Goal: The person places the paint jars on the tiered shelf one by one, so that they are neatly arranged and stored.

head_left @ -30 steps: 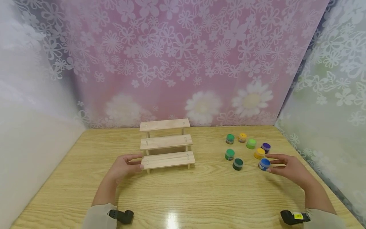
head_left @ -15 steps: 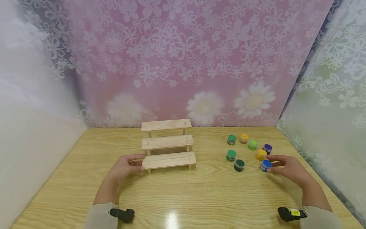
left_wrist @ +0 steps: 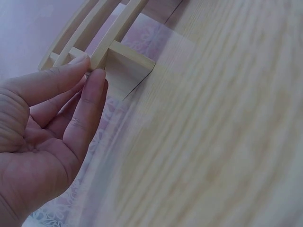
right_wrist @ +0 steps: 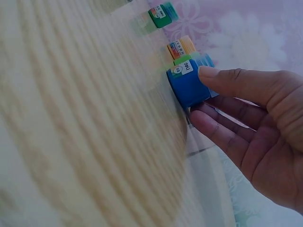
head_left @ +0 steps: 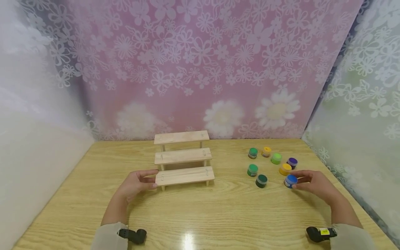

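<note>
A three-tiered wooden stand (head_left: 184, 176) stands left of the middle of the table. At the left end of its lowest step, my left hand (head_left: 136, 182) pinches the board between thumb and fingers, as the left wrist view shows up close. Far to the right, my right hand (head_left: 315, 184) holds a blue paint jar (head_left: 291, 181) at its side, thumb in front and fingers behind. In the right wrist view the blue jar (right_wrist: 185, 85) shows its label, with the thumb on its lid end.
Left of the blue jar stand a dark green jar (head_left: 261, 181) and a green jar (head_left: 252, 170). Behind are another green jar (head_left: 252, 153), yellow jars (head_left: 285, 169), a light green jar (head_left: 276, 158) and a purple jar (head_left: 292, 163). A flowered curtain (head_left: 200, 69) rises behind the table.
The head view has shifted slightly. The right hand's fingers have drawn a little closer around the blue paint jar; the left hand stays at the stand.
</note>
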